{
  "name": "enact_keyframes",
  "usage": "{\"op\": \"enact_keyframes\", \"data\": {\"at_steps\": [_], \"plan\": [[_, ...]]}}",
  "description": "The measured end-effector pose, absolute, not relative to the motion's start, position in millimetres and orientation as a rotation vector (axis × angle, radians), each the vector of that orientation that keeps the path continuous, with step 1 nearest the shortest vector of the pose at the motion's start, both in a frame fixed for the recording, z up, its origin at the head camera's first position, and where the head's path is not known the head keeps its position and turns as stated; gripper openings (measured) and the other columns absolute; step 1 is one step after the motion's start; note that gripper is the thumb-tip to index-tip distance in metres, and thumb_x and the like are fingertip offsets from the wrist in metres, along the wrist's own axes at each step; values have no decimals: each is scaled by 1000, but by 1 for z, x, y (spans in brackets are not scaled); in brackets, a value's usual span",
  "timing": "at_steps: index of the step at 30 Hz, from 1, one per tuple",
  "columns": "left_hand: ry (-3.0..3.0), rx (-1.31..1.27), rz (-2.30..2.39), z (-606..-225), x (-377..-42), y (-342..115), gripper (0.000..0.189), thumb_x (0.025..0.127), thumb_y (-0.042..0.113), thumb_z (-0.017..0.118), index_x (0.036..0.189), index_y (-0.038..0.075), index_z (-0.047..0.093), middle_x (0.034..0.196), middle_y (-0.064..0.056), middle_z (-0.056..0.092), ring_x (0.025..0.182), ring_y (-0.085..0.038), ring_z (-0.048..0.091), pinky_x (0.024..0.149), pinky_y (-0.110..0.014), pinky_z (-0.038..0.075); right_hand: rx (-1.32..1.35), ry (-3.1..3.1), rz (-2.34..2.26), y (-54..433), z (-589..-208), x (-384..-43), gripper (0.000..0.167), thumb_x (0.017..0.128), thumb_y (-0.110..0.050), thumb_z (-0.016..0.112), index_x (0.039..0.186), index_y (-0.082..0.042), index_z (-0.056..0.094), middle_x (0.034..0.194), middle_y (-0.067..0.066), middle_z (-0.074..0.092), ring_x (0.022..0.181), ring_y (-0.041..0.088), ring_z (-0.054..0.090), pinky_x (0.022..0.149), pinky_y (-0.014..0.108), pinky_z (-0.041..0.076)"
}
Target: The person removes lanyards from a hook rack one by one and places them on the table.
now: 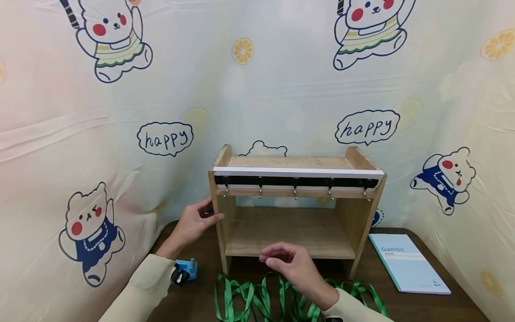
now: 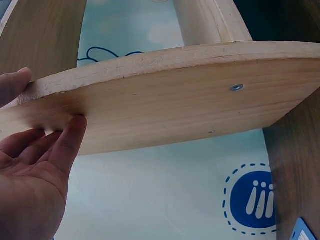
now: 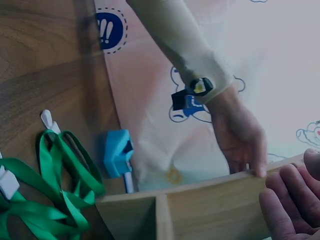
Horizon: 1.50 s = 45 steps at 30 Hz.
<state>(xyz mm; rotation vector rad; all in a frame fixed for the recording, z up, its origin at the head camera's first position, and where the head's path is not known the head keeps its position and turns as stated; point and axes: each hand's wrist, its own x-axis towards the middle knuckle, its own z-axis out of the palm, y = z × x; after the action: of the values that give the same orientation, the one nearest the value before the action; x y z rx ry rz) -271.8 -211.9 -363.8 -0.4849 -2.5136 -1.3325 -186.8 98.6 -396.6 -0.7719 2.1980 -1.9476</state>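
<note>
A small wooden shelf rack stands on the dark wooden table, with a row of several metal hooks along its upper front bar. My left hand grips the rack's left side panel. In the left wrist view its thumb lies at the panel's edge and its fingers press the outer face. Before the lower shelf board hovers my right hand, fingers loosely bent, holding nothing. Beneath it, several green lanyards lie in loops near the table's front; white clips show on them in the right wrist view.
To the rack's right lies a pale notebook marked "Gambit". A small blue plastic object sits on the table at the left, partly behind the left wrist in the head view. A printed cloth hangs behind and along both sides.
</note>
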Motion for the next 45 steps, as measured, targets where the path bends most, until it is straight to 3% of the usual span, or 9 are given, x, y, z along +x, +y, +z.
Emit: {"op": "enact_keyframes", "data": {"at_steps": [7, 15, 27, 39, 45], "plan": [[-2526, -480, -1330, -365, -272, -211, 72, 92, 35, 76, 152, 10, 46, 139, -20, 62, 120, -36, 66, 90, -42, 62, -836, 2271, -1945, 119, -388, -185, 27, 96, -19, 69, 115, 0, 71, 113, 22, 74, 101, 14, 74, 88, 25, 59], [-2519, -480, -1325, -364, -271, -211, 70, 92, 33, 76, 152, 10, 47, 138, -20, 64, 119, -36, 66, 90, -43, 62, -875, 2348, -1985, 144, -376, -185, 24, 98, -15, 67, 114, 3, 70, 111, 21, 75, 99, 9, 74, 87, 25, 60], [-2524, -471, -1345, -366, -272, -213, 71, 93, 31, 75, 153, 8, 45, 140, -23, 61, 120, -39, 66, 91, -45, 61, -832, 2482, -2012, 178, -354, -181, 22, 98, -11, 66, 115, 2, 69, 107, 0, 78, 100, 14, 75, 86, 24, 61], [-2522, -466, -1370, -368, -272, -213, 72, 93, 34, 75, 153, 9, 45, 141, -22, 61, 121, -38, 65, 91, -43, 61, -716, 2826, -1955, 216, -329, -175, 23, 100, -10, 64, 121, -3, 68, 108, -8, 78, 101, 7, 73, 85, 17, 56], [-2531, -441, -1362, -366, -272, -213, 72, 93, 33, 75, 153, 9, 44, 141, -22, 60, 121, -38, 66, 92, -45, 60, -650, 2874, -1982, 235, -323, -175, 26, 100, -10, 63, 124, 0, 66, 109, -8, 78, 101, 6, 74, 85, 15, 57]]}}
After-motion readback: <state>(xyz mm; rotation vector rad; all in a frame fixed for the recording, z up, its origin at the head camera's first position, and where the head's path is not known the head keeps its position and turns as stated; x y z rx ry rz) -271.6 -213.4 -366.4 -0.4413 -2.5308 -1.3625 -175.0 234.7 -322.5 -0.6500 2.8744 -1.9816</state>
